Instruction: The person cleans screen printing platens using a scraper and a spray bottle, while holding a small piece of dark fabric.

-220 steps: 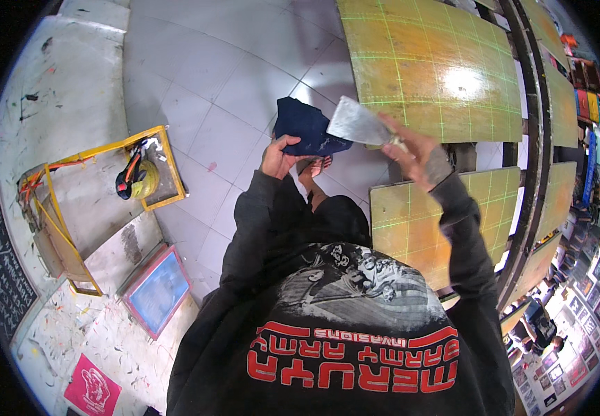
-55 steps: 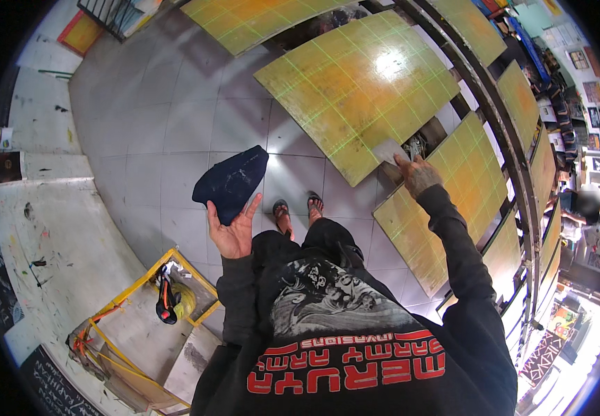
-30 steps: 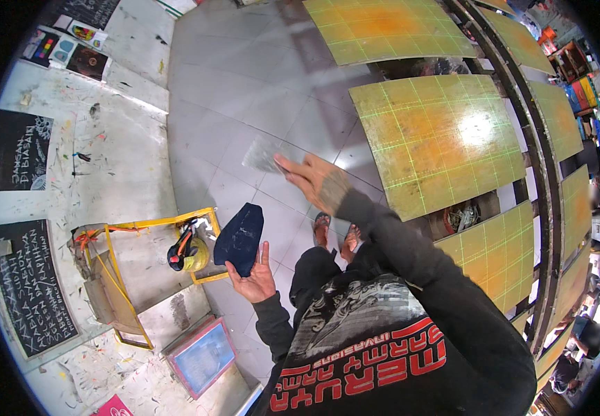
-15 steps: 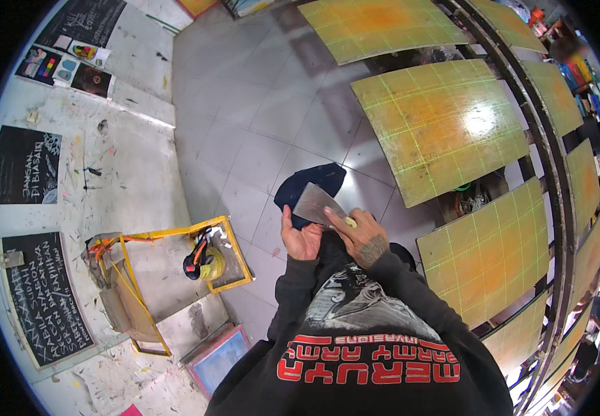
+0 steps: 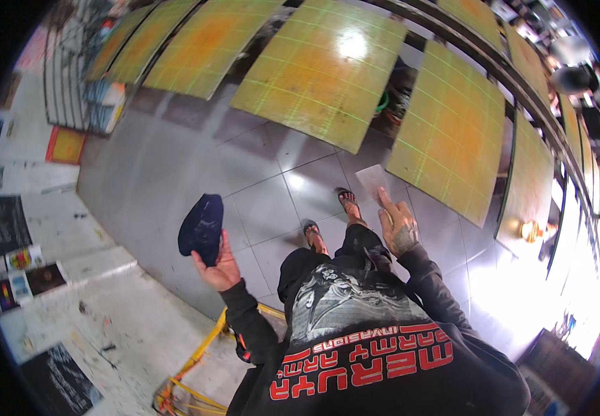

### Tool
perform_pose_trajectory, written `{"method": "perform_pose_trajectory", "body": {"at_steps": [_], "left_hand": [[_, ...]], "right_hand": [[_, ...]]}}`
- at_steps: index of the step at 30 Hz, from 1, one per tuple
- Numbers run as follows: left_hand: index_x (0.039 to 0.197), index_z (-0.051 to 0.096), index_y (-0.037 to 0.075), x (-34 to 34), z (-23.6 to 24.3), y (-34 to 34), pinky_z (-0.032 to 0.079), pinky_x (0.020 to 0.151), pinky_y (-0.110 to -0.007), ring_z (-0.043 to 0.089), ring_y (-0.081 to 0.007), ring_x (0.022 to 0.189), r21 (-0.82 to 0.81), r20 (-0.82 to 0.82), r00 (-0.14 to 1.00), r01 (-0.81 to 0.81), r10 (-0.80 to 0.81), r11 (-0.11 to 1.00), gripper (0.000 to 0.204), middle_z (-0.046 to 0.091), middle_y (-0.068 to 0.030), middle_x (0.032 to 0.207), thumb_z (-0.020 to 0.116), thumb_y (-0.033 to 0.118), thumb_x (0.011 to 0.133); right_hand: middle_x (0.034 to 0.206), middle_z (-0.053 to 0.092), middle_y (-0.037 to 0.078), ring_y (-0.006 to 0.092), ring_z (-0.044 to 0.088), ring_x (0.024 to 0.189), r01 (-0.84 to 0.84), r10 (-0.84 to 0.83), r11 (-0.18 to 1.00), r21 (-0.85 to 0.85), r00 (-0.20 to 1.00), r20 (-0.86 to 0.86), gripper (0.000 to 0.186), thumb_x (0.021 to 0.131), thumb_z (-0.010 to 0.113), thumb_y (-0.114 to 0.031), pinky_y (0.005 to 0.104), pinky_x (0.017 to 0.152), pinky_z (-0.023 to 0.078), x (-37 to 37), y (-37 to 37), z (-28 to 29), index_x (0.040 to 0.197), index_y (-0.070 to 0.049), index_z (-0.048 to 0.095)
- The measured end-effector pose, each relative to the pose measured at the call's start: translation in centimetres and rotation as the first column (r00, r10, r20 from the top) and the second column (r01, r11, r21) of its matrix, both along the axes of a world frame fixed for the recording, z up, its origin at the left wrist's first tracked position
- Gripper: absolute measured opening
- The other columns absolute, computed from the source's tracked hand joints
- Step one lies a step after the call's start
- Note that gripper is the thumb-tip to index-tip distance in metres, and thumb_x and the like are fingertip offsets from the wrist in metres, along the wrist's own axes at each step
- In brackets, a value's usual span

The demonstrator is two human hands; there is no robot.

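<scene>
My left hand (image 5: 219, 269) is out to the left, palm up, with its fingers under a dark navy, curved piece that looks like fabric (image 5: 201, 225). The piece has a faint pale smear on its face. Further right, my right hand (image 5: 402, 227) grips a scraper (image 5: 370, 182). Its flat, wide metal blade points away from me, and the handle is hidden in the fingers. The two hands are well apart, and the blade does not touch the fabric piece.
Yellow-green printing boards (image 5: 324, 73) with grid lines stand in a row ahead and to the right, along a dark rail (image 5: 480, 48). A yellow metal frame (image 5: 196, 360) is low on the left by the white wall (image 5: 133, 312). My sandalled feet (image 5: 348, 201) are on the tiled floor.
My view and body have turned to the right. The hands have moved apart: the scraper has come away from the fabric piece, which the left hand now holds out to the left.
</scene>
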State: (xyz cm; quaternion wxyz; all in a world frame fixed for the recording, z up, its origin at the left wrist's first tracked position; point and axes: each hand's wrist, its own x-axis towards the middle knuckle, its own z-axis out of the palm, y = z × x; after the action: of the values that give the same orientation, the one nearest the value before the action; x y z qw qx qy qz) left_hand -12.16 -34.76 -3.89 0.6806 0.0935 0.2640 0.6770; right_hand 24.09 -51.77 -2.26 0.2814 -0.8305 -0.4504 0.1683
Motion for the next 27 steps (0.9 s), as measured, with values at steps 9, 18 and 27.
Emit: {"method": "perform_pose_trajectory", "body": {"at_steps": [9, 18, 27], "left_hand": [[0.130, 0.053, -0.001, 0.9, 0.3, 3.9, 0.036, 0.110, -0.058, 0.057, -0.0316, 0.118, -0.123, 0.074, 0.943, 0.332, -0.325, 0.935, 0.044, 0.060, -0.0156, 0.129, 0.046, 0.030, 0.100], [0.129, 0.052, -0.003, 6.1, 1.3, 4.0, 0.040, 0.108, -0.058, 0.052, -0.0326, 0.123, -0.020, 0.116, 0.826, 0.557, -0.552, 0.830, 0.042, 0.057, -0.0183, 0.131, 0.046, 0.028, 0.100], [0.137, 0.047, 0.003, 5.6, -2.5, -0.2, 0.042, 0.104, -0.059, 0.052, -0.0353, 0.125, -0.192, 0.082, 0.718, 0.692, -0.692, 0.695, 0.047, 0.053, -0.0164, 0.137, 0.041, 0.034, 0.101]], "right_hand": [[0.097, 0.060, 0.026, 0.0426, 0.062, 0.090, 0.373, -0.351, 0.905, -0.205, 0.927, 0.135, 0.047, 0.093, 0.052, -0.019, 0.0498, 0.079, 0.050, -2.1, -5.4, -0.9, 0.139, -0.016, 0.047], [0.096, 0.063, 0.027, 0.0428, 0.063, 0.092, 0.426, -0.382, 0.875, -0.231, 0.899, 0.212, 0.038, 0.092, 0.053, -0.023, 0.0508, 0.080, 0.051, 1.8, -1.8, 0.3, 0.130, -0.019, 0.058], [0.110, 0.068, 0.012, 0.0312, 0.065, 0.101, 0.303, -0.104, 0.864, -0.402, 0.888, 0.447, 0.067, 0.078, 0.070, -0.012, 0.0400, 0.089, 0.050, 18.1, -10.1, 4.4, 0.140, -0.030, 0.049]]}}
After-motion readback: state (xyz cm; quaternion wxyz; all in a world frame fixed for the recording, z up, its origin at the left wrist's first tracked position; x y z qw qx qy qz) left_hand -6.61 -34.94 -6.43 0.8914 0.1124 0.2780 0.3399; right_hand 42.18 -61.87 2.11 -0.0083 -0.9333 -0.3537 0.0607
